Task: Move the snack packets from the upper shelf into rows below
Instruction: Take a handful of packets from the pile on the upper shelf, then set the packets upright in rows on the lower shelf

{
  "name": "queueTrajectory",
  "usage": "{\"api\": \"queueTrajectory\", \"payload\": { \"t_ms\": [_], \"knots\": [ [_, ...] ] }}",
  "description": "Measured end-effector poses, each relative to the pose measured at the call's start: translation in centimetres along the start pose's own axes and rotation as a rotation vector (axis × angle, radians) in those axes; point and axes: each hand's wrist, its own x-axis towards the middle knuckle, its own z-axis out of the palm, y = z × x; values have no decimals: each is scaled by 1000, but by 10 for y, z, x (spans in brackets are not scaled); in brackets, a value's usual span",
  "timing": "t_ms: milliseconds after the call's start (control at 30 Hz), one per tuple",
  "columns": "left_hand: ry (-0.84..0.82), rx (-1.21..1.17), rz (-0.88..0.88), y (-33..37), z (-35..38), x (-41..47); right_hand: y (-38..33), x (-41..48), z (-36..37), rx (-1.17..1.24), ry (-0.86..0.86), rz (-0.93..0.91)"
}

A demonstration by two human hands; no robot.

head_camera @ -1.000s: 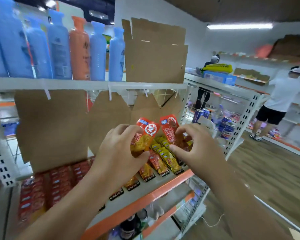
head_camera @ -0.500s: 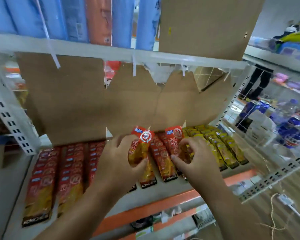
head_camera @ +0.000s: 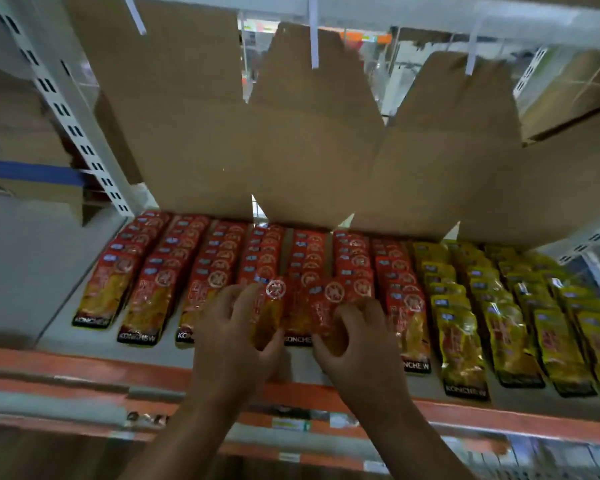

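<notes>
The placing step is in hand. The left hand (head_camera: 232, 334) is curled round a red snack packet (head_camera: 272, 308), and the right hand (head_camera: 357, 344), close beside it, pinches a second red packet (head_camera: 328, 306). Both packets are over the front of the middle red rows (head_camera: 201, 271) on the lower shelf (head_camera: 94, 344). Next, each packet probably needs laying flat at the front of its row, overlapping the one behind. Yellow packets (head_camera: 499, 306) fill the rows to the right, so drifting that way would mix stock. Cardboard flaps (head_camera: 312, 143) hang behind the rows, apart from the hands.
</notes>
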Motion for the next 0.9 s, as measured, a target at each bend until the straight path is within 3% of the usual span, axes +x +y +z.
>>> {"api": "queueTrajectory", "payload": {
  "t_ms": [367, 900],
  "knots": [
    [46, 148, -86, -9, 16, -2, 10, -5, 20, -7, 11, -47],
    [-5, 178, -120, -13, 20, 0, 4, -7, 37, -23, 41, -19]
  ]
}}
